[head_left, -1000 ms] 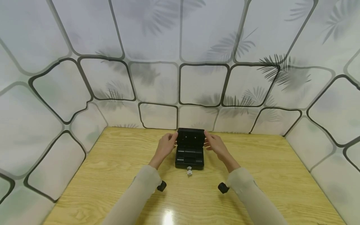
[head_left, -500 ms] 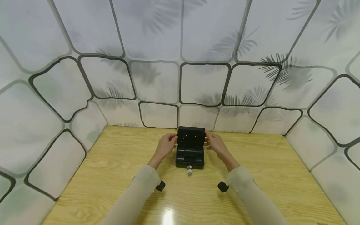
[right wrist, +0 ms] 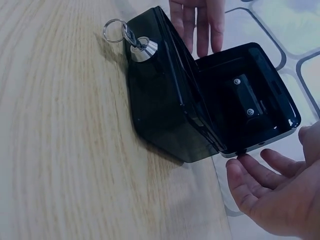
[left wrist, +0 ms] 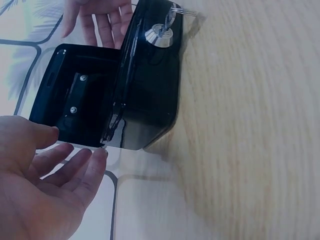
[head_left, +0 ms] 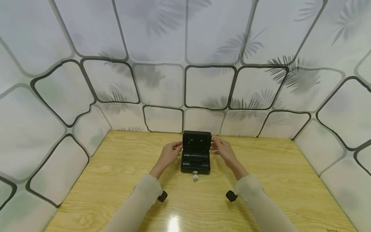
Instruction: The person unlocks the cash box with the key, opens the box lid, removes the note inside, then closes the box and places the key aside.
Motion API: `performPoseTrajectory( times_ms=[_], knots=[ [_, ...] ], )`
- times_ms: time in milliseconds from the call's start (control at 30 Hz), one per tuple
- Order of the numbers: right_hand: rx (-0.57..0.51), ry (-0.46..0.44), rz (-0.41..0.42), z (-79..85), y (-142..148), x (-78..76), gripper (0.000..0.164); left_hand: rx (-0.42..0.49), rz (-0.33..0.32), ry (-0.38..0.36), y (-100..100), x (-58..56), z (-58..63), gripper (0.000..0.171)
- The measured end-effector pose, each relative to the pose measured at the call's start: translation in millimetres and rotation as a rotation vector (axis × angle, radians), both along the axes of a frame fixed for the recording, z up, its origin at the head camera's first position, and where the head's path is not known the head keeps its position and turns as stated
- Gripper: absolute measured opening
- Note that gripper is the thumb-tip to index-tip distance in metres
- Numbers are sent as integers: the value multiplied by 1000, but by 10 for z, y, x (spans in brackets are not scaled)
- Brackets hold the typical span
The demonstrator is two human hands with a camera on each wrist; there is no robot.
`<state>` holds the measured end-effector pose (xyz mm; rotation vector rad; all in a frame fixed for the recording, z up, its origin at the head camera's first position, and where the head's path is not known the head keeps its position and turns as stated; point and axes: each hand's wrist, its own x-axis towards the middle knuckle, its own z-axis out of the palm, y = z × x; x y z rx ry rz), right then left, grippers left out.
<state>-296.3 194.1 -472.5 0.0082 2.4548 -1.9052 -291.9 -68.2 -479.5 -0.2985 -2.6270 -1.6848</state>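
A small black cash box [head_left: 195, 161] stands on the table with its lid [head_left: 197, 139] raised and leaning back. Its lower part shows moulded compartments. On the front, a silver lock [left wrist: 159, 36] carries a key on a ring [right wrist: 115, 31]. My left hand [head_left: 170, 152] is beside the lid's left edge, its fingers loosely bent, fingertips close to the hinge corner. At the opposite side, my right hand [head_left: 222, 149] has its fingertips right at the lid's right edge, fingers relaxed. Two screw heads [right wrist: 244, 96] show inside the lid.
The box rests on a light wood-grain table [head_left: 116, 180], near its back edge. A pale patterned curtain [head_left: 162, 83] surrounds the table at the back and sides. Black wrist-worn devices [head_left: 231, 195] stick out below both sleeves.
The lid has tipped back slightly. My left hand has slid down and a little away from the lid's left edge, while my right hand has hardly moved.
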Motion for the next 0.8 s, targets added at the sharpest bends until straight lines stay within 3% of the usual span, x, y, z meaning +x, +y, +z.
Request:
performPoseTrajectory(
  times_ms=[433, 800],
  knots=[
    [-8, 30, -4, -42, 52, 98, 53, 0, -27, 0, -45, 95, -80, 36],
    [127, 88, 51, -74, 46, 292, 39, -21, -48, -26, -55, 218, -96, 39]
  ],
)
